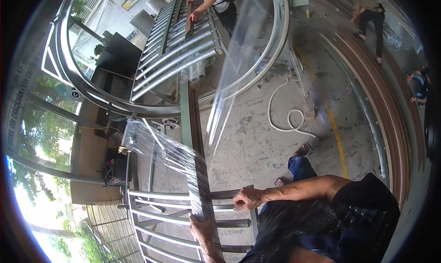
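A long stack of brown and green boards point(196, 125) runs from the large ring of a wrapping machine point(282, 33) toward me. Clear stretch film point(156, 141) stretches from the ring's lower left onto the boards, and their near part is covered in it. My left hand point(202, 228) grips the wrapped boards, with its fingers at their left edge. To the right of the boards, my right hand point(248, 198) is curled closed over the near roller rack point(234, 223); what lies inside its fingers is hidden.
Beyond the ring, a person point(209, 1) handles a board on a far roller table point(174, 47). Long brown boards point(376, 93) lie at right, with another person point(370, 14) beside them. A white hose point(275, 120) loops across the concrete floor. Left stands a wire rack point(110, 231).
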### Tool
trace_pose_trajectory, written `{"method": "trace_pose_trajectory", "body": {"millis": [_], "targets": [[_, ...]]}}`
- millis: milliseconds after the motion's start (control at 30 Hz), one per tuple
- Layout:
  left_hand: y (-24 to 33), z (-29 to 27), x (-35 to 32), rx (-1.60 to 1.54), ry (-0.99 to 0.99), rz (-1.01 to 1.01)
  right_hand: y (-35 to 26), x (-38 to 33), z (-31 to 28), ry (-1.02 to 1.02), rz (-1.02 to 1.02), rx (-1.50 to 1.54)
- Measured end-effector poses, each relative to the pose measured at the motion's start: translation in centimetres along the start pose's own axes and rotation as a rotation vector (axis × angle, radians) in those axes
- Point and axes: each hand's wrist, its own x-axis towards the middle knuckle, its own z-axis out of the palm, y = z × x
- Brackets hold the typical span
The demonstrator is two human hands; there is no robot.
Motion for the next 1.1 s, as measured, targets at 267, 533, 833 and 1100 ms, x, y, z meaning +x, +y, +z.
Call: {"method": "trace_pose_trajectory", "body": {"millis": [267,533,833,1100], "targets": [[-0.7,0.4,0.2,-0.025,0.018,0.003,0.2,0.2,0.2,-0.008,-0.005,0.003],[-0.1,-0.8,0.6,0.056,-0.139,-0.026,0.3,0.3,0.3,-0.016,-0.012,0.002],[7.1,0.8,9.1,-0.019,-0.135,0.101,-0.2,0.9,0.7,-0.088,0.046,-0.012],[8.8,1.7,10.2,-0.039,-0.103,0.028,0.0,0.7,0.5,-0.062,0.054,-0.037]]}}
